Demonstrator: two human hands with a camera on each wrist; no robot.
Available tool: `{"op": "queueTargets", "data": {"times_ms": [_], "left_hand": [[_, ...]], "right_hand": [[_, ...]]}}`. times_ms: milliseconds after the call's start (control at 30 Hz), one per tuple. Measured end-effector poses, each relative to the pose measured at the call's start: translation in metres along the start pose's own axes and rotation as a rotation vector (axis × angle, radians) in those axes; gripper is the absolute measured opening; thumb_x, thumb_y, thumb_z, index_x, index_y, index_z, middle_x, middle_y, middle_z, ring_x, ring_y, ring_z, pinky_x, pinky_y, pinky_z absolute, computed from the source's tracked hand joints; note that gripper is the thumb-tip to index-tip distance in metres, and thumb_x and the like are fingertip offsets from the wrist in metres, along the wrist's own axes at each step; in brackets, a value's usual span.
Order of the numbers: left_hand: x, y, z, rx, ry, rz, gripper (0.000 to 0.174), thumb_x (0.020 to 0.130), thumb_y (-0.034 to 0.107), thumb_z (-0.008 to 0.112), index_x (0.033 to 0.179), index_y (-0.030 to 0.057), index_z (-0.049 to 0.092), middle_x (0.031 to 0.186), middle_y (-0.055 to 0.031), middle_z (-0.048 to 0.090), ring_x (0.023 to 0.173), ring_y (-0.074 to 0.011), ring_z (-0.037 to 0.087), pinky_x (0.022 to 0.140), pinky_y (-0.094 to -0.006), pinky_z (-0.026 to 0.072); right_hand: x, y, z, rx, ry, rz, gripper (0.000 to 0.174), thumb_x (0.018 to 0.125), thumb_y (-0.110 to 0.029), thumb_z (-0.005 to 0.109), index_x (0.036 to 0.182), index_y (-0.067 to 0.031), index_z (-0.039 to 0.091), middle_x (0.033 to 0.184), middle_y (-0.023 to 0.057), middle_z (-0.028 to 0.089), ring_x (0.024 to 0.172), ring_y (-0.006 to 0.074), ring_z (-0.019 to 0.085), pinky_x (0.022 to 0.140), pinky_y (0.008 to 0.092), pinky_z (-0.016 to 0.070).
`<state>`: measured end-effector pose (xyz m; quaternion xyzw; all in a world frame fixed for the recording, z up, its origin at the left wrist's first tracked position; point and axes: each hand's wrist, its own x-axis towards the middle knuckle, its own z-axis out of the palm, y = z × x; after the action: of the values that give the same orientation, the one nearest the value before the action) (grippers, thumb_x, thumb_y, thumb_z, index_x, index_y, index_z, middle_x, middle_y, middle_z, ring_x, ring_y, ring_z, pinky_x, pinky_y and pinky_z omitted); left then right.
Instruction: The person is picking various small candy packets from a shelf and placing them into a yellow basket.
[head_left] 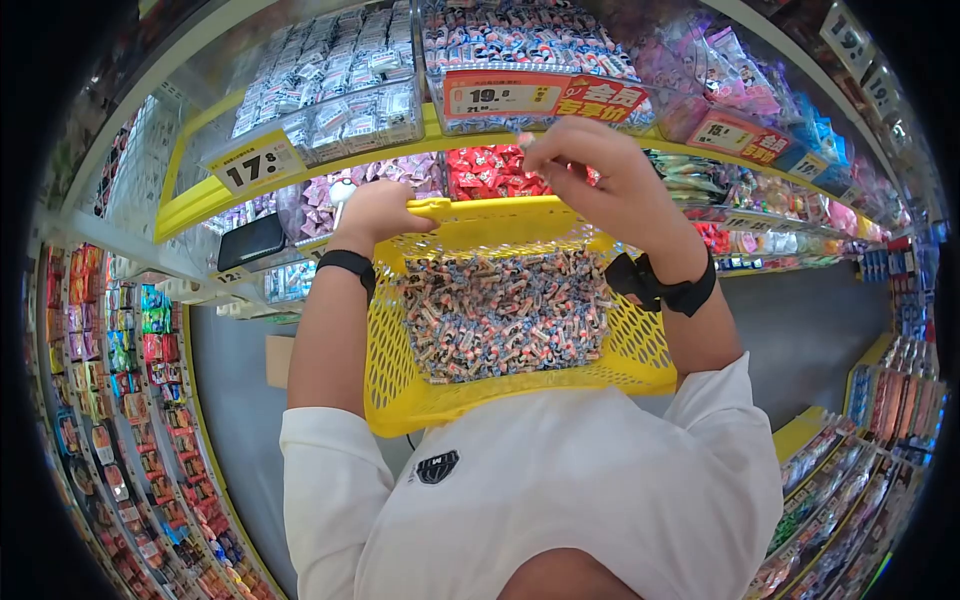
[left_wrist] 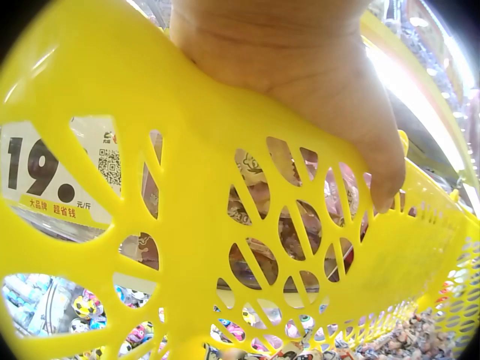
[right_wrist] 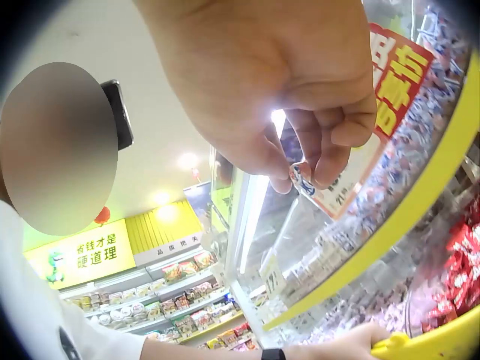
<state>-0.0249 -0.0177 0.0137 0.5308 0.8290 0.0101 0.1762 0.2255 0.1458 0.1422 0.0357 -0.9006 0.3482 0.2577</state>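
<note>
My left hand (head_left: 378, 212) grips the far left rim of a yellow plastic basket (head_left: 505, 210), its thumb over the edge. In the left wrist view, the hand (left_wrist: 300, 82) lies over the rim above the basket's slotted wall. A thick layer of small wrapped candies (head_left: 500, 315) covers the basket's bottom. Raised above the far right rim, my right hand (head_left: 615, 185) is close in front of the shelf. It pinches one small wrapped candy (right_wrist: 303, 178) between thumb and fingertips; the wrapper is white with blue and orange marks.
Clear bins of similar wrapped candies (head_left: 530, 45) stand behind a red price sign (head_left: 540, 97) on the upper shelf. Below are red-wrapped candies (head_left: 490, 172). A black phone-like object (head_left: 252, 240) lies on the lower shelf at left. Snack racks (head_left: 130, 400) line the left side.
</note>
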Motion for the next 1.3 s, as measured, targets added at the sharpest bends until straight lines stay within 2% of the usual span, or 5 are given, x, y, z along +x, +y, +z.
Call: {"op": "queueTargets", "data": {"times_ms": [333, 367, 600, 733, 1300], "left_hand": [[-0.003, 0.003, -0.003, 0.005, 0.004, -0.012, 0.057, 0.066, 0.061, 0.074, 0.090, 0.0086, 0.075, 0.085, -0.0148, 0.071, 0.082, -0.0306, 0.069, 0.076, -0.0426, 0.0535], [-0.003, 0.003, -0.003, 0.006, 0.003, -0.012, 0.057, 0.066, 0.061, 0.074, 0.090, 0.0085, 0.075, 0.085, -0.0149, 0.071, 0.082, -0.0307, 0.069, 0.076, -0.0426, 0.0535], [-0.002, 0.001, -0.001, -0.012, 0.011, -0.014, 0.057, 0.066, 0.060, 0.074, 0.088, 0.0074, 0.075, 0.084, -0.0152, 0.071, 0.081, -0.0311, 0.069, 0.075, -0.0429, 0.0534], [-0.001, 0.000, 0.000, -0.006, 0.013, 0.001, 0.057, 0.066, 0.060, 0.074, 0.088, 0.0078, 0.075, 0.082, -0.0146, 0.071, 0.080, -0.0309, 0.069, 0.075, -0.0427, 0.0534], [-0.002, 0.000, 0.000, -0.026, 0.050, 0.031, 0.055, 0.065, 0.060, 0.074, 0.083, 0.0073, 0.074, 0.077, -0.0156, 0.069, 0.076, -0.0324, 0.068, 0.071, -0.0430, 0.0527]], "right_hand": [[0.062, 0.012, -0.072, -0.195, -0.061, 0.190, 0.020, 0.097, -0.014, 0.061, 0.116, -0.0086, 0.066, 0.098, 0.0013, 0.063, 0.089, 0.0059, 0.056, 0.080, 0.0218, 0.0452], [0.074, -0.006, -0.066, 0.080, 0.017, 0.267, 0.016, 0.089, -0.016, 0.060, 0.092, -0.0020, 0.065, 0.072, 0.0025, 0.060, 0.065, 0.0106, 0.052, 0.060, 0.0295, 0.0446], [0.118, 0.059, -0.076, -0.113, -0.043, 0.095, 0.018, 0.089, -0.016, 0.061, 0.100, -0.0037, 0.069, 0.075, -0.0015, 0.061, 0.072, 0.0067, 0.054, 0.064, 0.0265, 0.0457], [0.133, 0.035, -0.079, -0.059, -0.116, 0.545, 0.026, 0.091, -0.025, 0.059, 0.103, -0.0053, 0.070, 0.086, 0.0041, 0.070, 0.079, 0.0145, 0.061, 0.073, 0.0307, 0.0482], [0.209, 0.127, -0.066, -0.337, -0.566, 0.664, 0.029, 0.089, -0.034, 0.054, 0.077, -0.0124, 0.070, 0.072, 0.0002, 0.065, 0.066, 0.0128, 0.056, 0.060, 0.0343, 0.0422]]}}
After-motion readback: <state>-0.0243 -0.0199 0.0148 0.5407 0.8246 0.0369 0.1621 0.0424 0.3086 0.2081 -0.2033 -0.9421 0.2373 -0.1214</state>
